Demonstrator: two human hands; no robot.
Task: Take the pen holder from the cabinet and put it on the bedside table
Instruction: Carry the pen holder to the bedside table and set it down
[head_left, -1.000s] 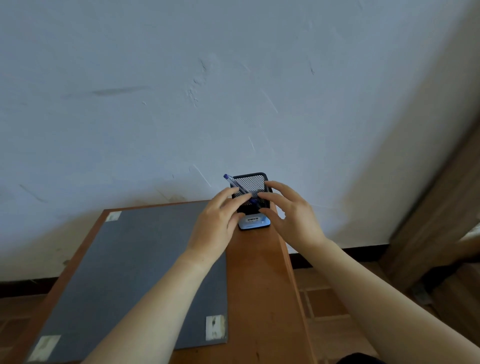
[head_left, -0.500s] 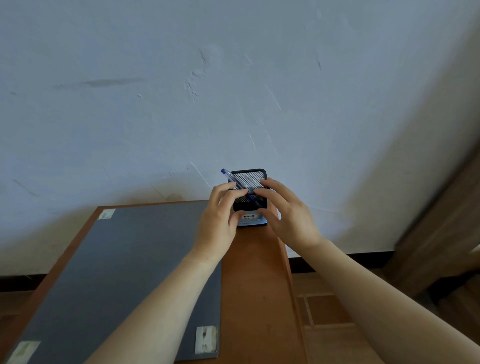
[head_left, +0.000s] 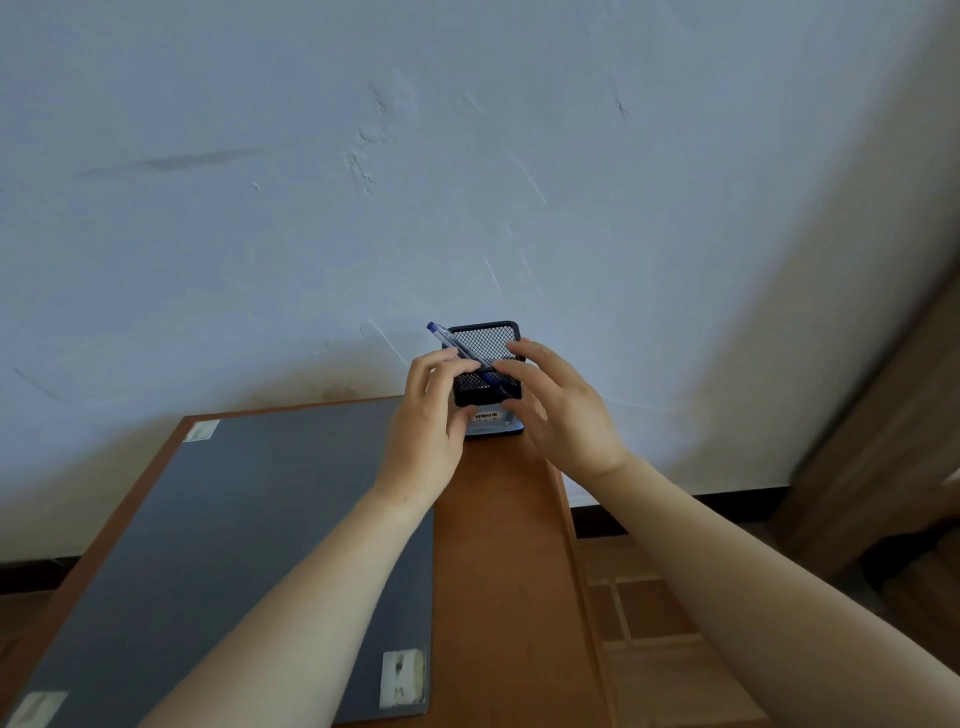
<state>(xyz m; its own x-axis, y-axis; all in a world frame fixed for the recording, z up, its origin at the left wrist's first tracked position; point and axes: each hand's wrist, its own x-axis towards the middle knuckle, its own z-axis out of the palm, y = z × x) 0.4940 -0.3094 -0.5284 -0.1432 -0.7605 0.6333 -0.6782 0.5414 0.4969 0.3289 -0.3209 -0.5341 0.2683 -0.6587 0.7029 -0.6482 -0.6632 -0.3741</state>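
The black mesh pen holder (head_left: 485, 345) stands on the far right corner of the brown bedside table (head_left: 498, 545), close to the wall. A blue pen (head_left: 447, 335) leans out of it to the upper left. My left hand (head_left: 426, 431) curls round the holder's left side, thumb on the labelled front base. My right hand (head_left: 566, 421) lies against the right side with fingers spread and fairly straight, index tip at the front rim. The hands hide the holder's sides.
A large grey board (head_left: 249, 545) with taped corners covers the left part of the tabletop. The white wall (head_left: 467, 182) rises right behind the holder. Brown floor tiles (head_left: 649, 623) and dark wooden furniture (head_left: 883, 441) lie to the right.
The holder stays at the same table corner. My right hand's fingers have spread and straightened a little; the left hand keeps its hold. The camera has tilted slightly.
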